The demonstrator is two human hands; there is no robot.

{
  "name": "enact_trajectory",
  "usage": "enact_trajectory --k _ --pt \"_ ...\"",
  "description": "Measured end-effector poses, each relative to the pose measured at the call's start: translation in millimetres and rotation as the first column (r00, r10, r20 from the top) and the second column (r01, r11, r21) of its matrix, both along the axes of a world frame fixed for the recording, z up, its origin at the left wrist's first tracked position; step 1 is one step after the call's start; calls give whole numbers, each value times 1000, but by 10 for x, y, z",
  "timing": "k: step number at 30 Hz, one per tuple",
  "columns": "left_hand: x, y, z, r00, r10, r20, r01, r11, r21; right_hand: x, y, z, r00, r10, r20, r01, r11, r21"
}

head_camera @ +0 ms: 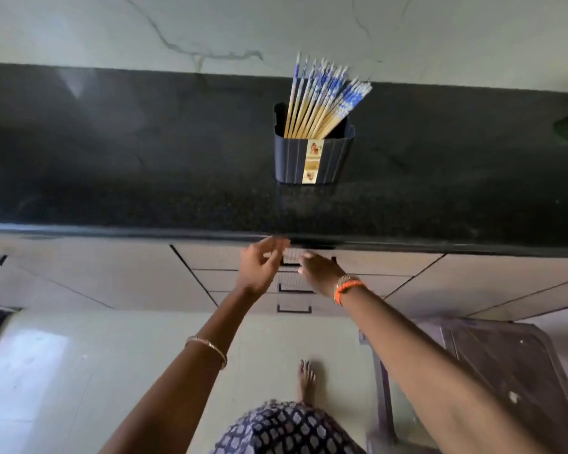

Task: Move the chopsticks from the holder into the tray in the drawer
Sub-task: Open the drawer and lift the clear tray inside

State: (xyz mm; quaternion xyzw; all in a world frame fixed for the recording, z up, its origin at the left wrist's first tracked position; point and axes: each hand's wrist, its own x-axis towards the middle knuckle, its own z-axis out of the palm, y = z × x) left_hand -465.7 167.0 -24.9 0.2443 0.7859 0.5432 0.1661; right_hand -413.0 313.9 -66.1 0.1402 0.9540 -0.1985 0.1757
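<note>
Both hands, left hand (259, 265) and right hand (318, 271), reach empty with loose fingers below the worktop (145, 178) edge, while chopsticks (318, 99) lean upright in the holder (312, 158) just beyond.

A home kitchen; black granite counter (145, 165); cream drawers (217, 276) beneath; marble-look backsplash (112, 24)

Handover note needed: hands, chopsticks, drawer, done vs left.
Left hand open, holding nothing, just below the counter edge by the top drawer.
Right hand open, reaching at that drawer's handle; grip on it not clear.
Chopsticks all stand in the holder on the counter.
Done: nothing moved.
Left: the drawers look closed, tray not in view. Open the drawer, move the chopsticks into the tray.
</note>
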Motion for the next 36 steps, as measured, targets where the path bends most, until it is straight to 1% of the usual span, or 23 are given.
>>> enact_trajectory --k 2,4,8,10,12,14,16,19,21,23,24,25,26,27,28,29,30,31,32,33,34,36 --pt "-64 -12 -48 995 -57 -85 52 997 -51 -150 41 -136 997 -37 64 39 999 -34" --pt "-112 -16 -93 982 -89 -168 76 994 -81 -222 87 -257 995 -61 85 67 995 -74" --pt "-125 -13 -211 956 -59 -287 38 996 -78 -272 139 -407 986 -156 66 163 978 -126" --pt "-96 -19 -274 949 -43 -313 14 995 -94 -238 106 -427 982 -185 40 189 970 -152" --pt "-66 -41 -331 950 -49 -309 10 992 -129 -163 49 -440 979 -205 13 204 964 -170" --pt "-38 -77 -380 942 -103 -319 41 980 -195 -66 -7 -476 972 -233 -12 227 957 -178" --pt "34 -122 -429 918 -170 -358 61 953 -295 35 -66 -503 966 -258 -10 252 949 -188" --pt "180 -161 -510 855 -219 -470 -3 904 -427 164 -159 -486 959 -284 3 279 939 -199" --pt "273 -171 -517 822 -185 -538 -88 893 -441 280 -243 -444 962 -271 10 268 943 -196" --pt "301 -190 -476 815 -150 -560 -157 873 -462 433 -361 -364 971 -238 20 238 961 -143" --pt "316 -220 -447 817 -170 -550 -156 854 -496 531 -435 -288 977 -213 -19 211 974 -79" --pt "334 -256 -427 822 -206 -531 -129 841 -526 623 -508 -200 977 -177 -117 179 984 1" --pt "365 -307 -398 828 -238 -508 -90 837 -540 713 -582 -93 956 -133 -260 157 985 73" --pt "409 -362 -369 836 -254 -487 -58 841 -538 804 -647 30 908 -97 -407 155 982 112" --pt "447 -406 -333 849 -252 -464 -41 844 -535 875 -685 145 845 -93 -526 179 977 114" --pt "514 -452 -284 870 -245 -428 -34 836 -547 959 -707 246 794 -128 -594 216 973 78" --pt "583 -492 -229 894 -242 -377 -26 813 -582 1031 -693 315 792 -189 -581 248 969 22" --pt "655 -533 -178 914 -249 -321 -8 779 -627 1105 -660 355 839 -245 -486 265 964 -28" --pt "726 -574 -136 924 -263 -277 11 743 -670 1173 -625 371 900 -279 -335 269 960 -76" --pt "772 -602 -100 929 -276 -246 25 710 -703 1213 -594 399 937 -295 -188 276 953 -123" --pt "843 -652 -60 932 -286 -223 34 682 -731 1277 -606 440 951 -298 -88 282 946 -158" --pt "974 -742 -11 936 -302 -178 61 639 -767 1383 -674 529 957 -291 -7 285 941 -184"
